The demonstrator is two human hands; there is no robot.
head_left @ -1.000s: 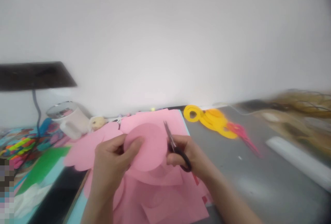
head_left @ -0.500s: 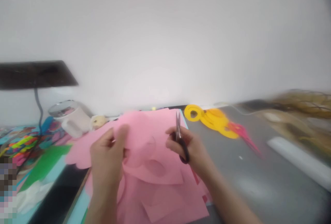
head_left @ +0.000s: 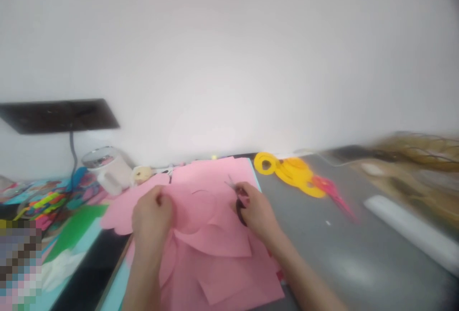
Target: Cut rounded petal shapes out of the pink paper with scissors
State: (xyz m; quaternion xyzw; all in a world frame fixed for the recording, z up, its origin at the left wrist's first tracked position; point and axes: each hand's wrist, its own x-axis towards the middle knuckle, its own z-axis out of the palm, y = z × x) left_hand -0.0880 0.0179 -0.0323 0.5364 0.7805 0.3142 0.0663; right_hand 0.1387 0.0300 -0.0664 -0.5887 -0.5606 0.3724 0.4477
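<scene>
My left hand (head_left: 153, 217) is closed on the left edge of a piece of pink paper (head_left: 195, 208) that bears a curved line or cut. My right hand (head_left: 258, 211) grips a pair of black-handled scissors (head_left: 241, 211) just right of that piece. Their slim blades point up and to the left, over pink paper and apart from the held piece. Beneath both hands lie several more pink paper sheets (head_left: 229, 275), some with curved edges. My left fingertips are partly hidden.
Yellow ring-shaped pieces (head_left: 296, 174) and pink scissors (head_left: 332, 191) lie on the grey table (head_left: 322, 263) at right, near a white roll (head_left: 409, 229). A white container with a mirror-like round top (head_left: 111, 170), green sheet (head_left: 77, 229) and colourful odds and ends (head_left: 46, 203) crowd the left.
My right hand has lowered the scissors slightly and turned their blades leftward. My left hand has shifted a little right with the pink paper, which lies flatter. The camera view has also shifted slightly.
</scene>
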